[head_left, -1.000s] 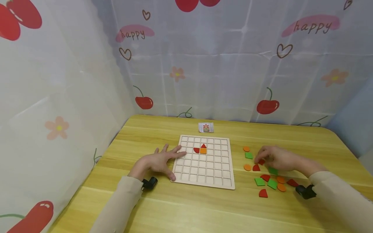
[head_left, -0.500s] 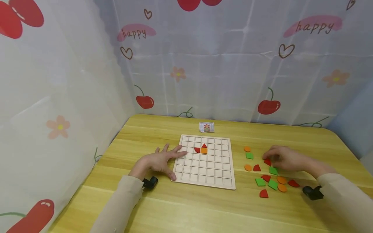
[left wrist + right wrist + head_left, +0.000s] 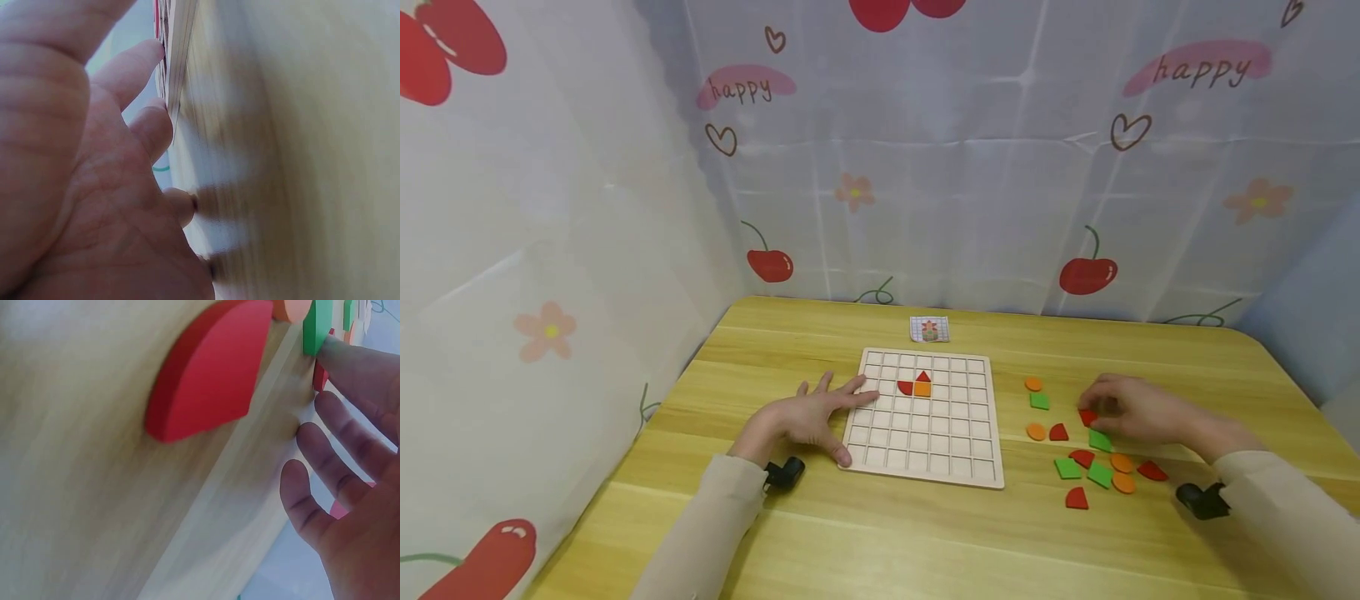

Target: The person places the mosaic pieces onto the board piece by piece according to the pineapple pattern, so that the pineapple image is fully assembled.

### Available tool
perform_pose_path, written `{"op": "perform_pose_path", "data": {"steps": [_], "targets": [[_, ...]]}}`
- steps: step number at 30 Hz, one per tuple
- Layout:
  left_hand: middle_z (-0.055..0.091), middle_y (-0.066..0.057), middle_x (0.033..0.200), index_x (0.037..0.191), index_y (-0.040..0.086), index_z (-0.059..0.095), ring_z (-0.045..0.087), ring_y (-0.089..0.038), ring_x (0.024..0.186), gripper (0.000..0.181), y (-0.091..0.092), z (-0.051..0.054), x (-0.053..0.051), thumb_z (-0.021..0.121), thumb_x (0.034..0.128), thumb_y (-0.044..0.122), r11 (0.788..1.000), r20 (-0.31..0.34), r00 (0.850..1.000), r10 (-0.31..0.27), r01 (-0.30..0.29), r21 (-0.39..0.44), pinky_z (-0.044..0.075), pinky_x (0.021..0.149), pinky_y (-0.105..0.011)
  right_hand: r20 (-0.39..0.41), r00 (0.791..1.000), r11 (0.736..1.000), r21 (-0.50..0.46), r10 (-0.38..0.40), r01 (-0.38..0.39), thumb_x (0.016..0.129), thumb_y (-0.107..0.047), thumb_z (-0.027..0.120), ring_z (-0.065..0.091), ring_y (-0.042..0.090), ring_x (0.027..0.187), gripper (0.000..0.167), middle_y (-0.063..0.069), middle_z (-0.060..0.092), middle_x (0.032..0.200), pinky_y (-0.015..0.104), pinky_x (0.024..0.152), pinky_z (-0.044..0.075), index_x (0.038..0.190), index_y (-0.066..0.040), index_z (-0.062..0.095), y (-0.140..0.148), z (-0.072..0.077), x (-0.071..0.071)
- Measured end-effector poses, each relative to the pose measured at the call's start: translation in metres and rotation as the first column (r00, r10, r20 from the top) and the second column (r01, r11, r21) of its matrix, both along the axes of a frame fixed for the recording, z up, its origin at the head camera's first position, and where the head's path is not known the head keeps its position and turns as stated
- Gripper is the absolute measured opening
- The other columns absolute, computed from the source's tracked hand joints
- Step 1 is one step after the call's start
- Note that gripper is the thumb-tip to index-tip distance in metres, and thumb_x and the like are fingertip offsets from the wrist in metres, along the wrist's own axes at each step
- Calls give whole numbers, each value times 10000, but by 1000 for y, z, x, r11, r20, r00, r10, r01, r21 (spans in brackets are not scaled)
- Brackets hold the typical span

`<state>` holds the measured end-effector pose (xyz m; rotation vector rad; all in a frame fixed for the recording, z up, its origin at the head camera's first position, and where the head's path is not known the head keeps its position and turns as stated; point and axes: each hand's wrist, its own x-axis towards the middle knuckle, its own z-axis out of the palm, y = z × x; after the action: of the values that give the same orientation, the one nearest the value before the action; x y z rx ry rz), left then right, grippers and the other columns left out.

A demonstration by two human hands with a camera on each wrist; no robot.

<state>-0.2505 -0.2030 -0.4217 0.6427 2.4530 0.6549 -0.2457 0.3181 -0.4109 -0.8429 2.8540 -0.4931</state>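
My left hand point(image 3: 808, 417) lies with fingers spread over the left edge of the pale wooden grid board point(image 3: 917, 454), the thumb at its near left corner. On the board are a red triangle point(image 3: 923, 377), a red quarter-round point(image 3: 906, 387) and an orange square point(image 3: 922, 389). My right hand point(image 3: 1135, 410) pinches a red piece point(image 3: 1087, 417) at the table, right of the board; in the right wrist view that red piece point(image 3: 320, 375) shows between thumb and index finger. A green square point(image 3: 1100, 440) sits just beside it.
Several loose pieces are spread near my right hand, among them a red quarter-round point(image 3: 1077, 498), a green square point(image 3: 1067, 468) and an orange disc point(image 3: 1036, 432). Behind the board lies a small printed card point(image 3: 929, 329). A patterned curtain point(image 3: 925, 208) hangs beyond the table.
My right hand has shifted a little to the right, and the red piece at its fingertips has moved with it. My left hand has stayed on the board's edge.
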Motion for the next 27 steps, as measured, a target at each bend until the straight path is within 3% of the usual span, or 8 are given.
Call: {"op": "perform_pose_path", "data": {"steps": [10,22,27], "targets": [[15,167,1740,1597,457,318,-215,-350,1586,1076,-2,-1,1,913,700,449,1000,6,1000,5,-5,-1,-168,1227,-653,34,999,996,-71,-42,44,915,-177,781,572,94,868,215,-49,687,993,269,758,528,1104,-92,724,-27,8,-8],[35,170,1739,1592,450,339,-210,-344,1589,1054,2,3,6,919,713,411,1000,1,1000,26,-26,-3,-162,1238,-635,7,1000,996,-92,19,-18,926,-163,768,604,181,923,233,6,703,1020,339,802,538,1123,-49,715,-93,18,-26],[34,174,1739,1590,458,337,-210,-348,1589,1047,2,3,6,916,718,414,1000,-4,1000,24,-24,-4,-159,1238,-639,33,999,994,-103,27,-24,933,-168,752,603,195,933,192,10,701,1021,370,830,529,1102,-81,725,-125,18,-38]]}}
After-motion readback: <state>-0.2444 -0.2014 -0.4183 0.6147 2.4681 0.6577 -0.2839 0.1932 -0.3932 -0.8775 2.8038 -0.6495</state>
